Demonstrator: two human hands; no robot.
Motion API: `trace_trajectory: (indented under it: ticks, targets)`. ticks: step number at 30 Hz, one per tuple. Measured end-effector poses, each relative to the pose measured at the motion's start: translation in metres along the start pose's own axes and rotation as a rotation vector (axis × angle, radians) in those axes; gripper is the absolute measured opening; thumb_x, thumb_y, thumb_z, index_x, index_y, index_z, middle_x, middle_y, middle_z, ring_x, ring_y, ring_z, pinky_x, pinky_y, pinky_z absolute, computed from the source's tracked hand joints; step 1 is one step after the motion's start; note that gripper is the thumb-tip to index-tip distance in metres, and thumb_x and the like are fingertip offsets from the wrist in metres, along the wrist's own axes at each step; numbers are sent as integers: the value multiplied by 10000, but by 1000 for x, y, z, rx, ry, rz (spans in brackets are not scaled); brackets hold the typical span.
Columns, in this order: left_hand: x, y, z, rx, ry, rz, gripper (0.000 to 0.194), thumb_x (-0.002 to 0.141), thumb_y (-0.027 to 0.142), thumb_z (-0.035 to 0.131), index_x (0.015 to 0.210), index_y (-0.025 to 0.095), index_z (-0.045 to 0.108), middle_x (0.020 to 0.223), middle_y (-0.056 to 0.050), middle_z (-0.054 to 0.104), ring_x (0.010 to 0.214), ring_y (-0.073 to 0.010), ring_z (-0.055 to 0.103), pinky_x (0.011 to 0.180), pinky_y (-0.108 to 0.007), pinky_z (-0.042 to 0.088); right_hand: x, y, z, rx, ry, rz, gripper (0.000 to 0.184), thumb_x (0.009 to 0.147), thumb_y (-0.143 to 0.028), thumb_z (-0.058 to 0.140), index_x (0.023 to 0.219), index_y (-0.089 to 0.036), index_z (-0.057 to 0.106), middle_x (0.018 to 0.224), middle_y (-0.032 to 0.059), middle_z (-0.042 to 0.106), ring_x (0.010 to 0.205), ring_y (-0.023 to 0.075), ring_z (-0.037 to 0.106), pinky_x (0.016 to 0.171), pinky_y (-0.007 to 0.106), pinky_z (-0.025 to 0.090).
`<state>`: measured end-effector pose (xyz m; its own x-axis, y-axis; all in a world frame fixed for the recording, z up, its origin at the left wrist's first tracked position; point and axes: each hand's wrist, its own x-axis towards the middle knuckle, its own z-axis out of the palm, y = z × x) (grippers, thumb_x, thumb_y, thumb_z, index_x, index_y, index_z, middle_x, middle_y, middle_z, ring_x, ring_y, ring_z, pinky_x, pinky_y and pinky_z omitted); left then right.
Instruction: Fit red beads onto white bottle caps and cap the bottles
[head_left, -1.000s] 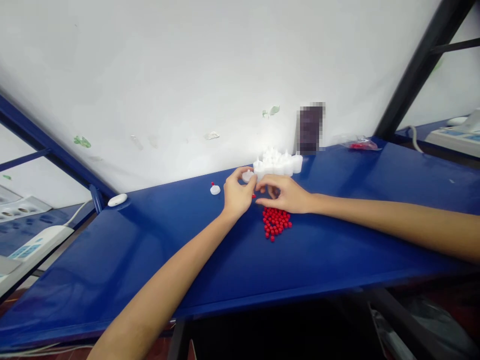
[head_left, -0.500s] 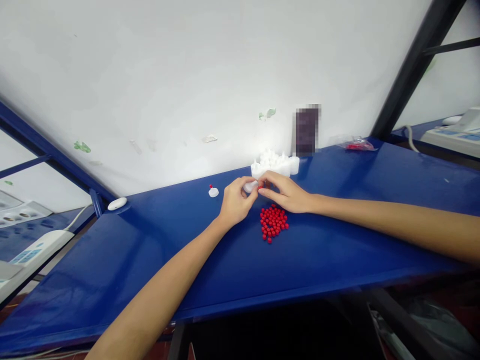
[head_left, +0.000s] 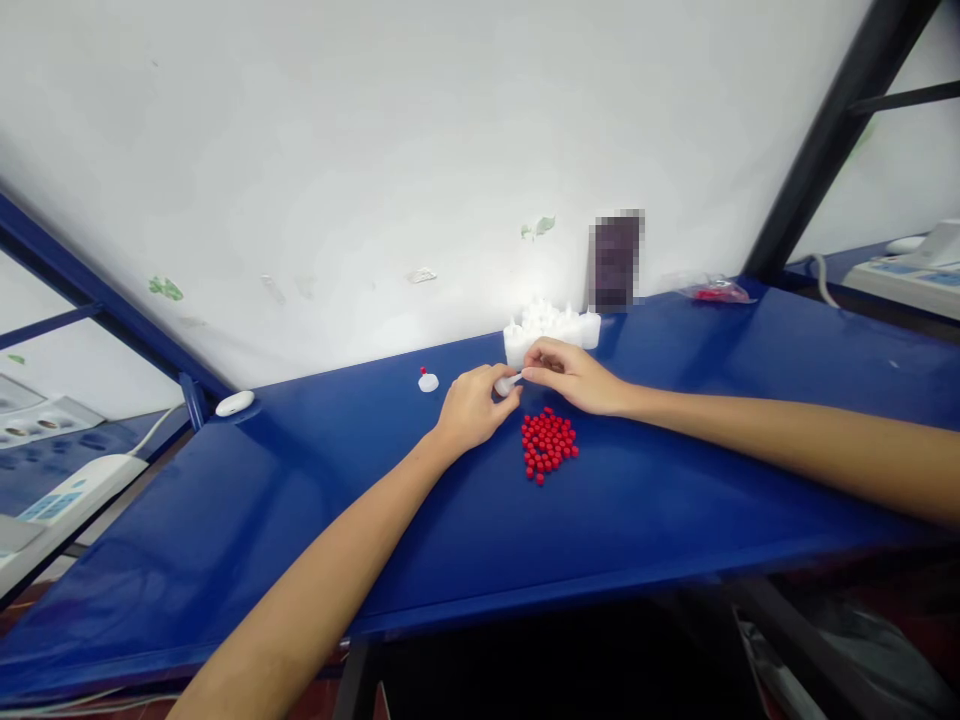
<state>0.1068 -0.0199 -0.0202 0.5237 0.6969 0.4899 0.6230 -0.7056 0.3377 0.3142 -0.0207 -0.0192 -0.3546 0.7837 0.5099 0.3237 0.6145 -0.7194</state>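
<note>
My left hand [head_left: 471, 408] is closed around a small white nozzle cap [head_left: 505, 383], held on its side just above the blue table [head_left: 300, 500]. My right hand [head_left: 574, 376] pinches at the tip of that same cap; whether a red bead sits under its fingertips is hidden. A pile of small red beads [head_left: 548, 445] lies right below both hands. A cluster of white caps [head_left: 551, 327] stands just behind my right hand. One white cap with a red tip [head_left: 427, 380] stands alone to the left.
A white oval object [head_left: 235, 403] rests at the table's left back corner. A clear bag with red bits [head_left: 712, 290] lies at the back right beside a blurred dark object [head_left: 616, 260]. White power strips [head_left: 52, 500] sit on the neighbouring bench at left.
My right hand rose from the bead pile and met the white cap in my left hand. My left hand lowered slightly and tipped the cap toward the right.
</note>
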Motion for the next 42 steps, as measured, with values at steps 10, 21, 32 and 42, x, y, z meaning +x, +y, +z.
trace_trajectory:
  ticks: [10, 21, 32, 42]
  targets:
    - [-1, -1, 0, -45, 21, 37, 188, 927, 257, 598, 1069, 201, 707, 820, -22, 623, 701, -161, 557, 682, -285, 436, -4, -11, 2, -61, -88, -30, 225, 930, -401, 600, 875, -182, 597, 704, -17, 554, 597, 125, 472, 581, 275, 387]
    - [0, 0, -1, -277, 18, 37, 245, 926, 413, 638, 1015, 194, 703, 883, -24, 638, 676, -125, 579, 649, -251, 487, -4, -4, 3, -84, -82, -42, 212, 863, -367, 637, 773, -176, 644, 686, -3, 567, 566, 119, 450, 553, 279, 371]
    - [6, -6, 0, -430, 261, -130, 147, 891, 287, 661, 990, 183, 691, 1065, -63, 700, 927, -166, 660, 811, -280, 576, 1, -5, -6, -85, -173, 18, 141, 819, -280, 563, 862, -186, 659, 928, 48, 595, 827, 198, 556, 789, 355, 425]
    - [11, -23, 9, -645, 252, -302, 550, 777, 198, 779, 1291, 147, 588, 1141, -114, 719, 1042, -214, 713, 954, -361, 589, 3, -4, -7, 24, -213, 82, 163, 832, -324, 493, 726, -201, 503, 774, 5, 497, 741, 177, 453, 725, 333, 352]
